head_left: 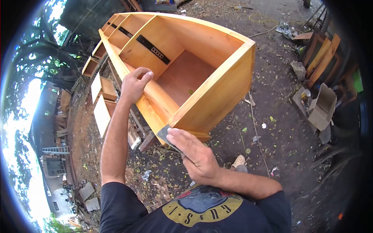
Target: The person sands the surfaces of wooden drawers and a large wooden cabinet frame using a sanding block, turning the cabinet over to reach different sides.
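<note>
A long varnished wooden cabinet (pixel 229 97) stretches away from me, its open compartments facing up. My left hand (pixel 135 83) rests on the cabinet's left rail, with the fingers curled at its edge and partly hidden. At the near corner, my right hand (pixel 196 157) presses a dark grey piece of sandpaper (pixel 163 133) against the wood. Its fingers lie over the sheet and cover much of it. Black metal drawer slides (pixel 152 49) are fixed to the dividers inside.
Several wooden drawers (pixel 103 112) stand left of the cabinet. Wooden supports (pixel 145 141) show beneath it. To the right are a cardboard box (pixel 322 106) and leaning planks (pixel 324 60). Leaves litter the dirt ground (pixel 287 155), and a ladder (pixel 56 150) is far left.
</note>
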Available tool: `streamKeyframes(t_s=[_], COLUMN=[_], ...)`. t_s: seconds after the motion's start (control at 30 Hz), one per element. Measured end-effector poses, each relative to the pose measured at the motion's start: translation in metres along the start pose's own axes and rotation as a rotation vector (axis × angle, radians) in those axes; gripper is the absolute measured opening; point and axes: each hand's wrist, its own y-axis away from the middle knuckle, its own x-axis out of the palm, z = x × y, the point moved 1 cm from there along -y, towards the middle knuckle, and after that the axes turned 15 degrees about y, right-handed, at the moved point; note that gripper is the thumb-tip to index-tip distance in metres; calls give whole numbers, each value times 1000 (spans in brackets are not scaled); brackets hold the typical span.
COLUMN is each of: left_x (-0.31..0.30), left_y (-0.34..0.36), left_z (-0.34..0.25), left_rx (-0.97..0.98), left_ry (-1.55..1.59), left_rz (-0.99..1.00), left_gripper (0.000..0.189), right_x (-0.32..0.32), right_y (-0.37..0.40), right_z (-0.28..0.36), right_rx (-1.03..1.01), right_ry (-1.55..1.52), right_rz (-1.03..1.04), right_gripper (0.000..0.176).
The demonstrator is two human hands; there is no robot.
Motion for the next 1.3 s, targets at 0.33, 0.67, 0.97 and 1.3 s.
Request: streamKeyframes(t_s=[0.33,0.67,0.97,1.3], left_x=[1,1,0,1], left_y=[0,1,0,2], left_z=[4,-2,0,-5], left_rx=[-31,-27,-23,-5], left_ry=[11,17,6,-7], left_rz=[31,35,32,26], left_gripper=[37,42,41,40], right_x=[-5,4,-35,-21], right_y=[4,-5,48,40], right_z=[-10,-9,-72,-102], right_rx=[-26,-168,150,561], right_ry=[-13,-61,167,-324], right_rz=[-28,-78,-333,-455], right_gripper=[66,70,56,24])
